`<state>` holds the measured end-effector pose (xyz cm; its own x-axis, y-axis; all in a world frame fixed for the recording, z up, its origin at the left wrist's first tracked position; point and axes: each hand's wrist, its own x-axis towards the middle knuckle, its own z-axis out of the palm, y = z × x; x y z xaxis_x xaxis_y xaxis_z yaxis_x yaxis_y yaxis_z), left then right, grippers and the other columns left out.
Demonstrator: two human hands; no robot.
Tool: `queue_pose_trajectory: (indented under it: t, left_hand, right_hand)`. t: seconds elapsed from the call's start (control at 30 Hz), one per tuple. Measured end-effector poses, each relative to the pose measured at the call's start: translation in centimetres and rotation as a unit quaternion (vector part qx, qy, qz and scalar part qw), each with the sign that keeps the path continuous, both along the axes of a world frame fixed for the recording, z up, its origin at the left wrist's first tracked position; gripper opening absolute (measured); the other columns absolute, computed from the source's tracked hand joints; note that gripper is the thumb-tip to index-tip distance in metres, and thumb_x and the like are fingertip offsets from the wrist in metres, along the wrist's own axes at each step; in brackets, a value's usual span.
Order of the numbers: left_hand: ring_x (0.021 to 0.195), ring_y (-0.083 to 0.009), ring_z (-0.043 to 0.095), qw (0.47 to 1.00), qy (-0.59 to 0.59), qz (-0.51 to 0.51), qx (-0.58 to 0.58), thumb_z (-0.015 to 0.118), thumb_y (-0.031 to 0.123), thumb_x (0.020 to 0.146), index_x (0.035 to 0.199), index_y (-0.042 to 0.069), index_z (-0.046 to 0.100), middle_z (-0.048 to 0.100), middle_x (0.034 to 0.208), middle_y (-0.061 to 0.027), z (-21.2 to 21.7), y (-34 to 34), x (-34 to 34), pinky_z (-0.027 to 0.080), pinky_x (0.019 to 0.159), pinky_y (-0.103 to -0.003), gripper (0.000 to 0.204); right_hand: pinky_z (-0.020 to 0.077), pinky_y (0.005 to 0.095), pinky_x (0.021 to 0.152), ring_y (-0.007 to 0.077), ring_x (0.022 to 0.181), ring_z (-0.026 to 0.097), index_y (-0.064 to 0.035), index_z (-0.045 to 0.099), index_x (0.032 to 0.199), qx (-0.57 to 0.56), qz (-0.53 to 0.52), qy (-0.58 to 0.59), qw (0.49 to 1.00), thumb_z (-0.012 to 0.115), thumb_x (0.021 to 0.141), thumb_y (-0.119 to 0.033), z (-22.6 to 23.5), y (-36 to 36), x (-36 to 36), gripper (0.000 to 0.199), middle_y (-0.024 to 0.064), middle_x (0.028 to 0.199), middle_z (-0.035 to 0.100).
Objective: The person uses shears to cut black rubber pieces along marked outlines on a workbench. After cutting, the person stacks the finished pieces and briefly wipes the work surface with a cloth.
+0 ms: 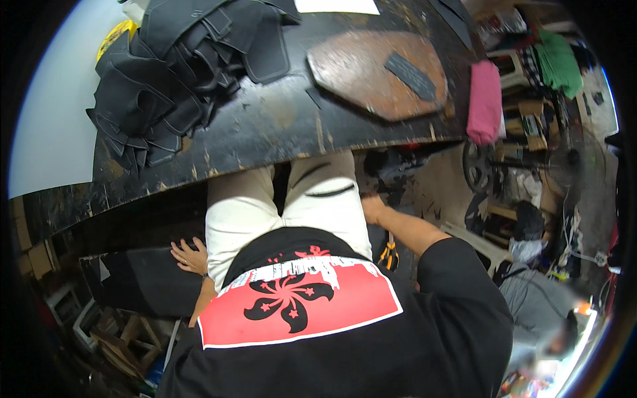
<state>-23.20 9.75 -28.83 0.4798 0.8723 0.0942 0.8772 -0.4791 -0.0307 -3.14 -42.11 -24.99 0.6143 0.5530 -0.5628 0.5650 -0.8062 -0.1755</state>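
Note:
I sit at a black worktable [265, 126] with my legs under its edge. My left hand [192, 257] rests beside my left thigh on a black-covered bench [142, 275], fingers spread and holding nothing. My right hand [373, 208] is low beside my right thigh, its fingers mostly hidden by the leg. Close to the right forearm, a tool with yellow-and-black handles [390, 255] lies on the dark seat. On the table at left is a heap of black stitched leather-like pieces [199, 60]. A worn brown board [345, 69] lies at right, a dark rectangular block [411, 75] on top of it.
A pink cloth roll [484, 103] sits at the table's right end. Beyond it are a green cloth [559, 65], a fan [570, 149] and cluttered shelves. Another person in grey [537, 298] is at the lower right. Wooden stools [129, 341] stand at lower left.

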Motion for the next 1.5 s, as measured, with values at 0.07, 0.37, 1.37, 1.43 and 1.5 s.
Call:
queue_pose_trajectory:
  t: [0.07,0.37,1.37,1.43,1.5]
  left_hand:
    - [0.145,-0.0268,0.027,1.0,-0.007,-0.004,0.003,0.058,0.045,0.089,0.127,0.015,0.06,0.037,0.154,-0.0027,0.4,-0.2,-0.1,0.02,0.111,-0.058,0.048]
    - [0.145,-0.0325,0.024,0.999,0.021,-0.016,-0.037,0.054,0.039,0.095,0.13,0.007,0.055,0.034,0.155,-0.0085,4.0,-2.1,1.3,0.019,0.113,-0.054,0.048]
    - [0.128,-0.0312,0.044,0.783,-0.468,-0.39,0.122,0.07,0.007,0.084,0.104,0.011,0.072,0.057,0.13,-0.0081,28.2,-5.2,16.7,0.033,0.108,-0.043,0.02]
    - [0.128,-0.0303,0.044,0.759,-0.488,-0.406,0.148,0.071,0.007,0.083,0.105,0.011,0.072,0.058,0.13,-0.0074,30.4,-4.9,19.4,0.033,0.108,-0.042,0.022]
    - [0.128,-0.0294,0.044,0.74,-0.511,-0.409,0.158,0.071,0.008,0.084,0.107,0.012,0.072,0.058,0.129,-0.0073,31.8,-4.1,22.3,0.032,0.109,-0.043,0.023]
  right_hand:
    - [0.0535,0.0459,0.077,0.0362,0.084,0.068,-0.0034,0.074,0.08,0.015,-0.014,0.038,0.999,0.06,0.078,-0.023,-0.1,-0.3,-0.1,0.024,0.0222,0.088,0.07]
    - [0.0454,0.0426,0.097,0.037,0.112,0.06,-0.0039,0.056,0.129,0.015,0.029,0.019,0.999,0.062,0.078,-0.034,-2.7,-2.3,-1.1,0.06,0.0238,0.123,0.061]
    - [0.0527,0.0456,0.073,0.0385,0.084,0.067,0.0008,0.071,0.088,-0.049,0.086,0.09,0.991,0.062,0.087,-0.027,21.8,4.0,8.8,0.03,0.0225,0.087,0.069]
    - [0.051,0.0434,0.069,0.0362,0.073,0.065,0.0003,0.068,0.084,0.051,0.105,0.119,0.986,0.062,0.091,-0.032,26.4,5.9,9.7,0.034,0.0208,0.078,0.066]
    - [0.0481,0.0372,0.062,0.0257,0.061,0.059,0.0003,0.066,0.086,0.217,0.115,0.112,0.963,0.062,0.094,-0.029,29.3,8.4,10.6,0.03,0.0164,0.069,0.062]
